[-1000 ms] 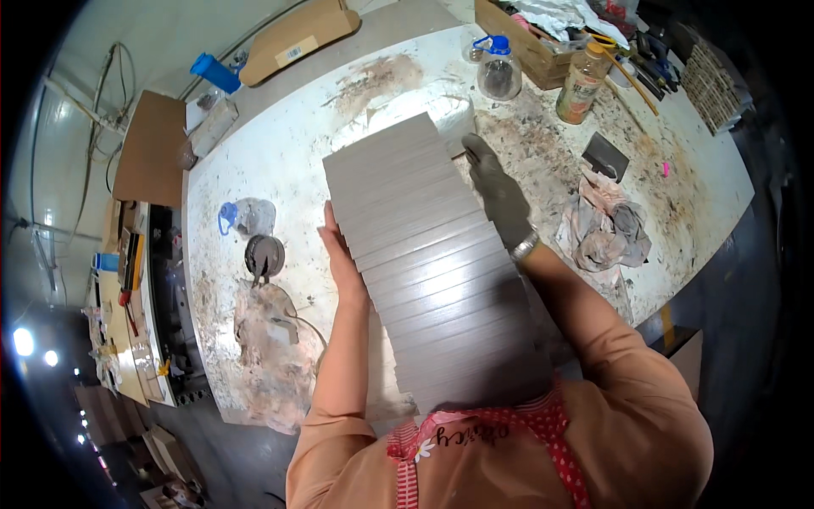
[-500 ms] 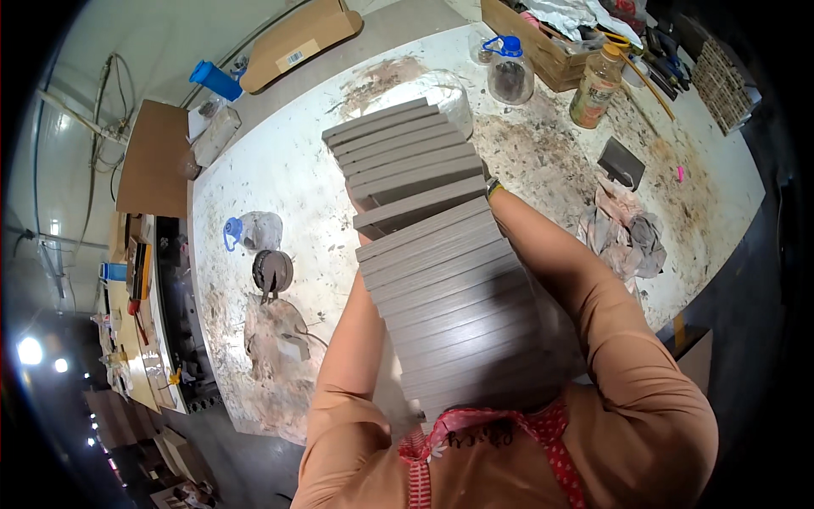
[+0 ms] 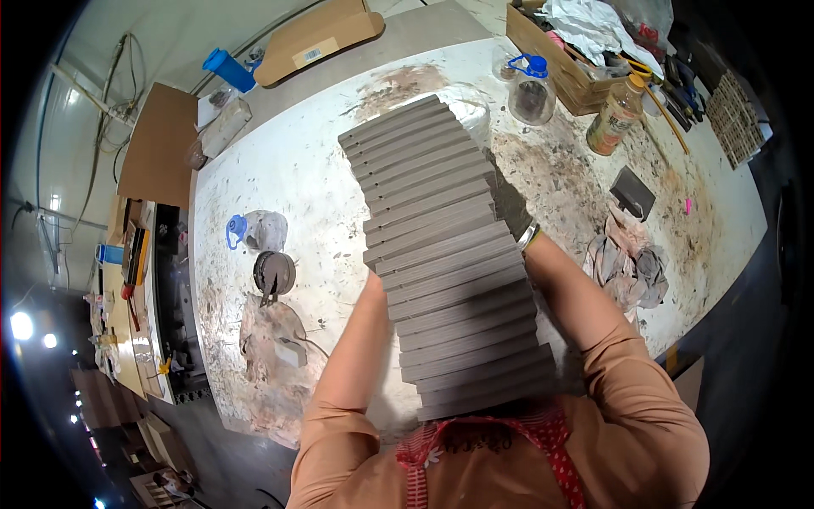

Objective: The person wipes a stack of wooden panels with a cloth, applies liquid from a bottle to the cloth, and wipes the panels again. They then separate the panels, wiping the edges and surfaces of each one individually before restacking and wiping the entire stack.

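Observation:
A long stack of grey wood-grain boards (image 3: pixel 458 263) fills the middle, running from near my chest out over the white table. Their edges face up in stepped rows, with small dark holes along the left ends of several. On its right side, my right hand (image 3: pixel 511 202) looks dark, perhaps gloved, and lies against the boards beyond a wristband (image 3: pixel 528 236); its fingers are hidden. My left forearm (image 3: pixel 349 339) reaches up to the stack's left side, where the boards cover the left hand.
Left on the stained table (image 3: pixel 314 204) are a blue-handled plastic piece (image 3: pixel 236 231), a dark round container (image 3: pixel 274 273) and a dirty cloth (image 3: pixel 264 339). Rightward lie a crumpled rag (image 3: pixel 627 263), a dark block (image 3: pixel 632 192), a bottle (image 3: pixel 614 119), a clear jug (image 3: pixel 532 100) and a wooden box (image 3: pixel 572 85).
The tilted board and the gap in the stack are gone; the rows now sit closer together. My right hand shows more beside the boards. The whole view has shifted slightly.

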{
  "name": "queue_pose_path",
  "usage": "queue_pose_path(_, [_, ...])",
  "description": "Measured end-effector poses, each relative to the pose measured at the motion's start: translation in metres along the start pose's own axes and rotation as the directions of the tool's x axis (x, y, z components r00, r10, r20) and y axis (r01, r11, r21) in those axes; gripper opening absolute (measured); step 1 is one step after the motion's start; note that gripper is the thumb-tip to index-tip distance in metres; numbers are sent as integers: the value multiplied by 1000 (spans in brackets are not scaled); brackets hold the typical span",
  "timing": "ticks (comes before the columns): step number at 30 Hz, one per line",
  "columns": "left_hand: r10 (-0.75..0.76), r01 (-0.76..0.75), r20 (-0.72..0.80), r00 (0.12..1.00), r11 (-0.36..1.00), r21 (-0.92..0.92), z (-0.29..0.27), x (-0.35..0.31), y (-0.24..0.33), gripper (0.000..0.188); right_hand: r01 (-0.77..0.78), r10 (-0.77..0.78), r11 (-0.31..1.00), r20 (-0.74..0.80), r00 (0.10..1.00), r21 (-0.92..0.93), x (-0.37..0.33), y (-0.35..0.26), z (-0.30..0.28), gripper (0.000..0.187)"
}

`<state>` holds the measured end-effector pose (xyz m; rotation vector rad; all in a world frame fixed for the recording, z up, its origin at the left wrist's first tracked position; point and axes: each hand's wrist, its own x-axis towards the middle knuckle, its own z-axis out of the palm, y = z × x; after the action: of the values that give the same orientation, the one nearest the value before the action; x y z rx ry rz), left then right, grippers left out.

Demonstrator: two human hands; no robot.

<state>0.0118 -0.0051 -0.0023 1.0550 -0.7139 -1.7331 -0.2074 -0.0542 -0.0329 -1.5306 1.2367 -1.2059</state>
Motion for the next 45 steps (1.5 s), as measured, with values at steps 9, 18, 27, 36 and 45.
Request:
queue_pose_path(9, [-102,105,-134,986,994,17,2,-22,11,64,-313,291,852,116,950,421,7,-23,-8,56])
queue_pose_path(18, [46,-43,-65,997,998,38,33,-45,36,80,-242,217,780,113,970,577,-28,-116,-20,64])
queue_pose_path(27, [346,-312,-86,934,910,273,4,-22,40,81,-171,178,791,47,983,587,-7,-98,-20,75])
queue_pose_path(36, [222,-214,-71,972,972,100,35,18,64,77,63,-42,989,153,987,-136,80,-83,-11,81])
queue_pose_path(45, [299,-304,58,952,918,257,38,25,70,90,99,-28,899,168,985,-428,101,-69,-19,65])
